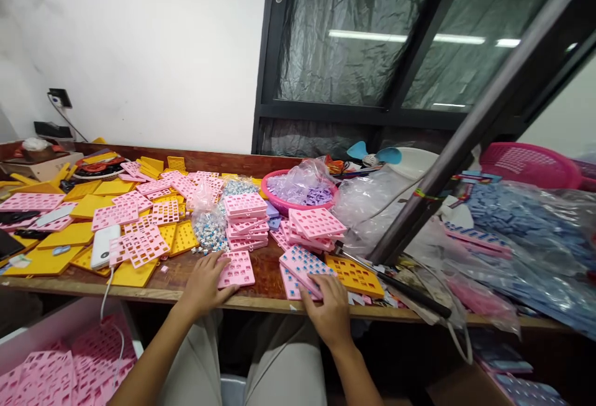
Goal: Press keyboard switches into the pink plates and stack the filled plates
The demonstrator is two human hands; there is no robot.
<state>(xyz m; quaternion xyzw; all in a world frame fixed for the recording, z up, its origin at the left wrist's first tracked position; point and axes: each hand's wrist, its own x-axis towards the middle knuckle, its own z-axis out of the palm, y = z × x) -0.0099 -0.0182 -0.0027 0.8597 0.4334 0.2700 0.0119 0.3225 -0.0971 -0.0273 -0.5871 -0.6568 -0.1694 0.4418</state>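
Observation:
My left hand [203,283] grips the left side of a pink panel with square holes [236,269], thumb along its front edge. This panel lies flat near the table's front edge. My right hand [329,306] has its thumb and fingers on the near corner of a pink panel dotted with blue pieces [307,264]. That panel lies tilted over another blue-dotted pink panel [291,287]. Behind my left hand stands a stack of pink panels [246,223], with a pile of small blue and white pieces [209,232] beside it.
More pink panels [316,223] are stacked behind my right hand, with a yellow panel [356,274] to its right. A black-handled tool [414,291] and a slanting metal pole [442,157] stand at right. A pink basket [265,185] holds purple pieces. Yellow panels [60,251] cover the left.

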